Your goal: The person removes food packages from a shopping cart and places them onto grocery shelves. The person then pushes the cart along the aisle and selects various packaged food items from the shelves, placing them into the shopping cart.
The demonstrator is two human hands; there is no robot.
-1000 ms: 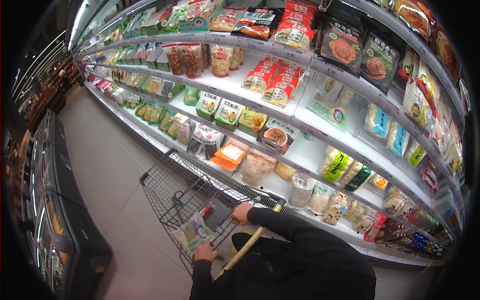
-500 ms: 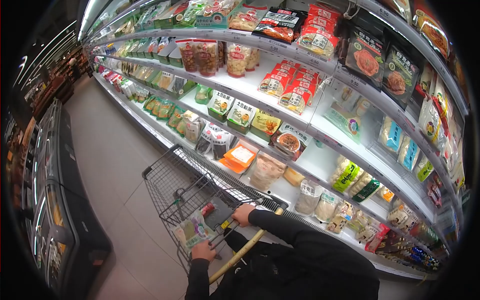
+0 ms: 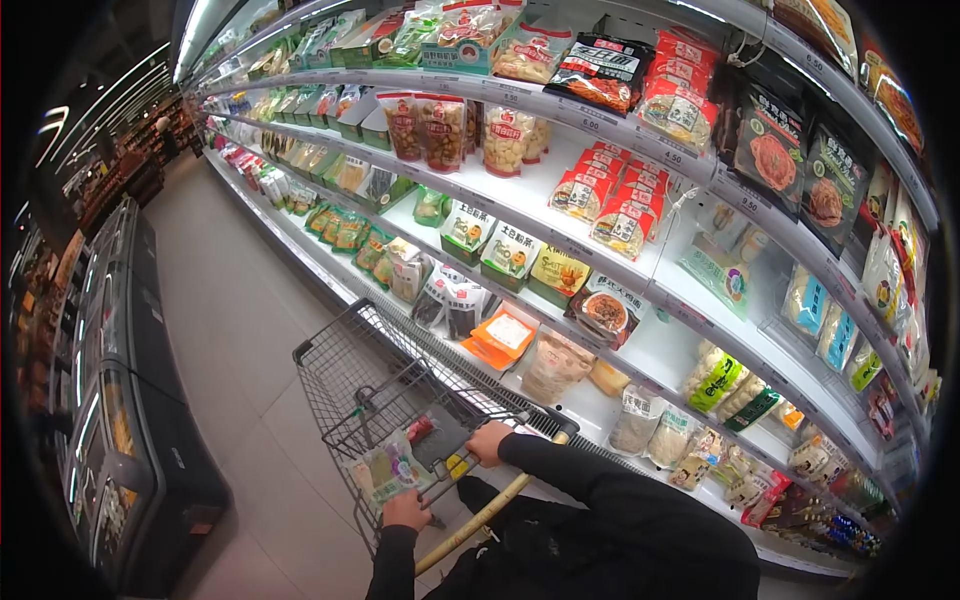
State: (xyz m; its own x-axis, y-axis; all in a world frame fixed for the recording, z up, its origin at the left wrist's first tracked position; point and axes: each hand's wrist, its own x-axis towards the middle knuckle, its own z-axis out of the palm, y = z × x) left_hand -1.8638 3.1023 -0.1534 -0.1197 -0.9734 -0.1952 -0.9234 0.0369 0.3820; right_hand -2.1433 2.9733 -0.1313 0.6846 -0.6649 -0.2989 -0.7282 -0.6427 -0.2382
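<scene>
A wire shopping cart (image 3: pixel 345 370) stands in front of me, angled toward the upper left. My left hand (image 3: pixel 407 510) is closed on the cart's near edge, beside a clear plastic bag with green and purple print (image 3: pixel 385 468). Further right, my right hand (image 3: pixel 489 443) is wrapped round the cart's frame near a grey panel (image 3: pixel 440 438). A small red package (image 3: pixel 421 430) lies in the cart by the panel. The pale curved bar (image 3: pixel 480 520) runs between my forearms, and neither hand is on it.
Refrigerated shelves (image 3: pixel 560 225) full of packaged food run along the right, close to the cart. An orange package (image 3: pixel 501 337) lies on the bottom shelf. On the left is a long dark freezer case (image 3: pixel 170 400), with the tiled floor (image 3: pixel 240 370) between.
The shelves and their goods have shifted right in view, and the freezer case shows slightly more. Both hands keep their hold on the cart.
</scene>
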